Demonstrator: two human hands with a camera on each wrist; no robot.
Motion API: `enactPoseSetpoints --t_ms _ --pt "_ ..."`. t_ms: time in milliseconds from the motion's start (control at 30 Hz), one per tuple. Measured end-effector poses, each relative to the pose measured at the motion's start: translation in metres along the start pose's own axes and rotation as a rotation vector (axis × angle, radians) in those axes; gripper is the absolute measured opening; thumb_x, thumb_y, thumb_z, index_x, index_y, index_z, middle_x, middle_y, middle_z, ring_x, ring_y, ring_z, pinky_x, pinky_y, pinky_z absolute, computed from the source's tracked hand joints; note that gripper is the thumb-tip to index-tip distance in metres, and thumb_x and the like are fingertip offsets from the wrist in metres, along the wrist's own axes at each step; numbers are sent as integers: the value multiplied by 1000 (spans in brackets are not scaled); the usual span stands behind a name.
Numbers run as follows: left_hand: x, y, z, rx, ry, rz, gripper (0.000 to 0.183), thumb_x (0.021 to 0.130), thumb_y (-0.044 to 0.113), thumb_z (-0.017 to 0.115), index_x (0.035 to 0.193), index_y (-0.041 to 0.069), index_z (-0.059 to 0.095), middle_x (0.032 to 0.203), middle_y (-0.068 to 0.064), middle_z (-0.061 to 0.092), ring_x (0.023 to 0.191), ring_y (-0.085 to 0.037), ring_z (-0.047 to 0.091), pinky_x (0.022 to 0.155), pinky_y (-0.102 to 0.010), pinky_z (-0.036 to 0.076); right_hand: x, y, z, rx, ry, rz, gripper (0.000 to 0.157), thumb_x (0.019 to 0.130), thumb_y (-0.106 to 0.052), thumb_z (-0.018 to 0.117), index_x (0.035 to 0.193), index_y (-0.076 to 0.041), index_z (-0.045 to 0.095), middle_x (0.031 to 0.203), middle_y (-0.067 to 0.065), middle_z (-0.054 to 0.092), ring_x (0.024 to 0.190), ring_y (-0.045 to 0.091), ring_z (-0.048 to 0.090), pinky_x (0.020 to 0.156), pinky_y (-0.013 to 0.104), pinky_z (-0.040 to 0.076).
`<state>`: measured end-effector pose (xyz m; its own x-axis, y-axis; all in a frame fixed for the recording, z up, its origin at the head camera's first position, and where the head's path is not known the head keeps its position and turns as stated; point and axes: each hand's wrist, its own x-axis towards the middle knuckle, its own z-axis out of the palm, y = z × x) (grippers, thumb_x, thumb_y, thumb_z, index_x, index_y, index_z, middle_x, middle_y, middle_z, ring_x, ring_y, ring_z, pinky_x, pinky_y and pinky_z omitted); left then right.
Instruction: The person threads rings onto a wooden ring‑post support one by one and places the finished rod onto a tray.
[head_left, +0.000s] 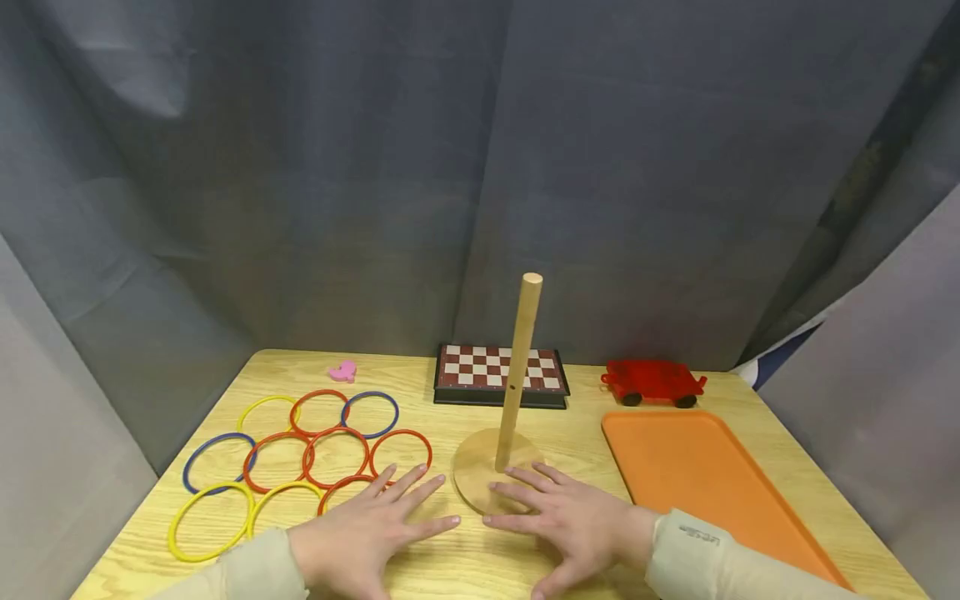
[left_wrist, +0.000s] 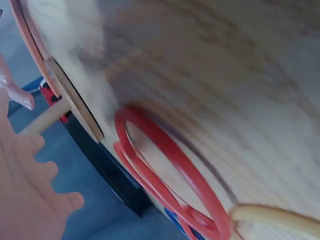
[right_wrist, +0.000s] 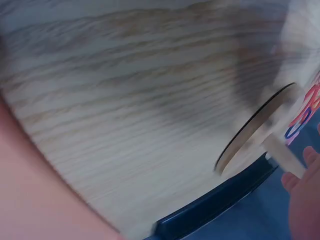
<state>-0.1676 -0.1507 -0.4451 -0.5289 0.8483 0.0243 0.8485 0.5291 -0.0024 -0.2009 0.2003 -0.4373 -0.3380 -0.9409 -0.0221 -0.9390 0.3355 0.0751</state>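
Note:
Both hands are spread over the near part of the table, holding nothing. My left hand [head_left: 372, 531] is beside the nearest red ring [head_left: 346, 481], which it partly hides. Straight fingers of my right hand [head_left: 566, 517] reach over the round wooden base [head_left: 472, 471] of a stand; contact cannot be told. From that base rises an upright wooden pole [head_left: 519, 367], with no ring on it. In the left wrist view, red rings [left_wrist: 172, 155] lie on the tabletop beyond the left hand [left_wrist: 30, 185]. The right wrist view catches the right hand [right_wrist: 306, 200] near the pole [right_wrist: 282, 155].
Several red, yellow [head_left: 172, 533] and blue rings [head_left: 185, 473] lie at left, some overlapping. Behind them sits a pink duck-shaped piece [head_left: 343, 372]. A chessboard box [head_left: 472, 371] stands behind the pole. An orange tray [head_left: 697, 467] and a red toy wagon [head_left: 652, 381] are at right.

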Motion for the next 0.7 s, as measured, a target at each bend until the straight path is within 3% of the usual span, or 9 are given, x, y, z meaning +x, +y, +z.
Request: enactPoseSetpoints --t_ms 133,267,433,567,700 --pt "-5 -9 -4 -116 -4 -78 108 76 91 57 164 35 29 169 -16 21 153 -41 20 119 -64 25 -7 9 -1 33 69 46 86 93 -72 59 162 -25 37 165 13 33 148 39 33 114 62 36" --pt "-10 -24 -13 -214 41 -152 112 73 84 69 164 29 32 169 -16 19 154 -42 14 120 -64 22 -17 26 -7 60 136 162 87 91 -63 70 161 -24 37 164 14 33 148 39 33 111 65 38" --pt "-20 -45 -25 -300 111 -276 104 81 66 78 164 25 32 167 -19 23 152 -44 21 116 -67 29 -25 45 -8 130 190 305 87 90 -55 75 162 -28 36 164 12 32 148 40 31 107 72 37" --pt "-30 -63 -31 -418 206 -381 95 88 56 77 164 22 30 163 -21 30 149 -48 26 110 -71 34 -26 55 -6 157 218 354 85 92 -57 72 161 -23 36 163 16 32 146 45 32 105 74 37" --pt "-39 -78 -28 -569 290 -482 85 95 46 73 163 15 33 160 -23 36 144 -48 36 109 -69 37 -24 60 -4 186 217 396 84 94 -60 68 161 -21 36 163 19 32 147 47 30 106 75 36"
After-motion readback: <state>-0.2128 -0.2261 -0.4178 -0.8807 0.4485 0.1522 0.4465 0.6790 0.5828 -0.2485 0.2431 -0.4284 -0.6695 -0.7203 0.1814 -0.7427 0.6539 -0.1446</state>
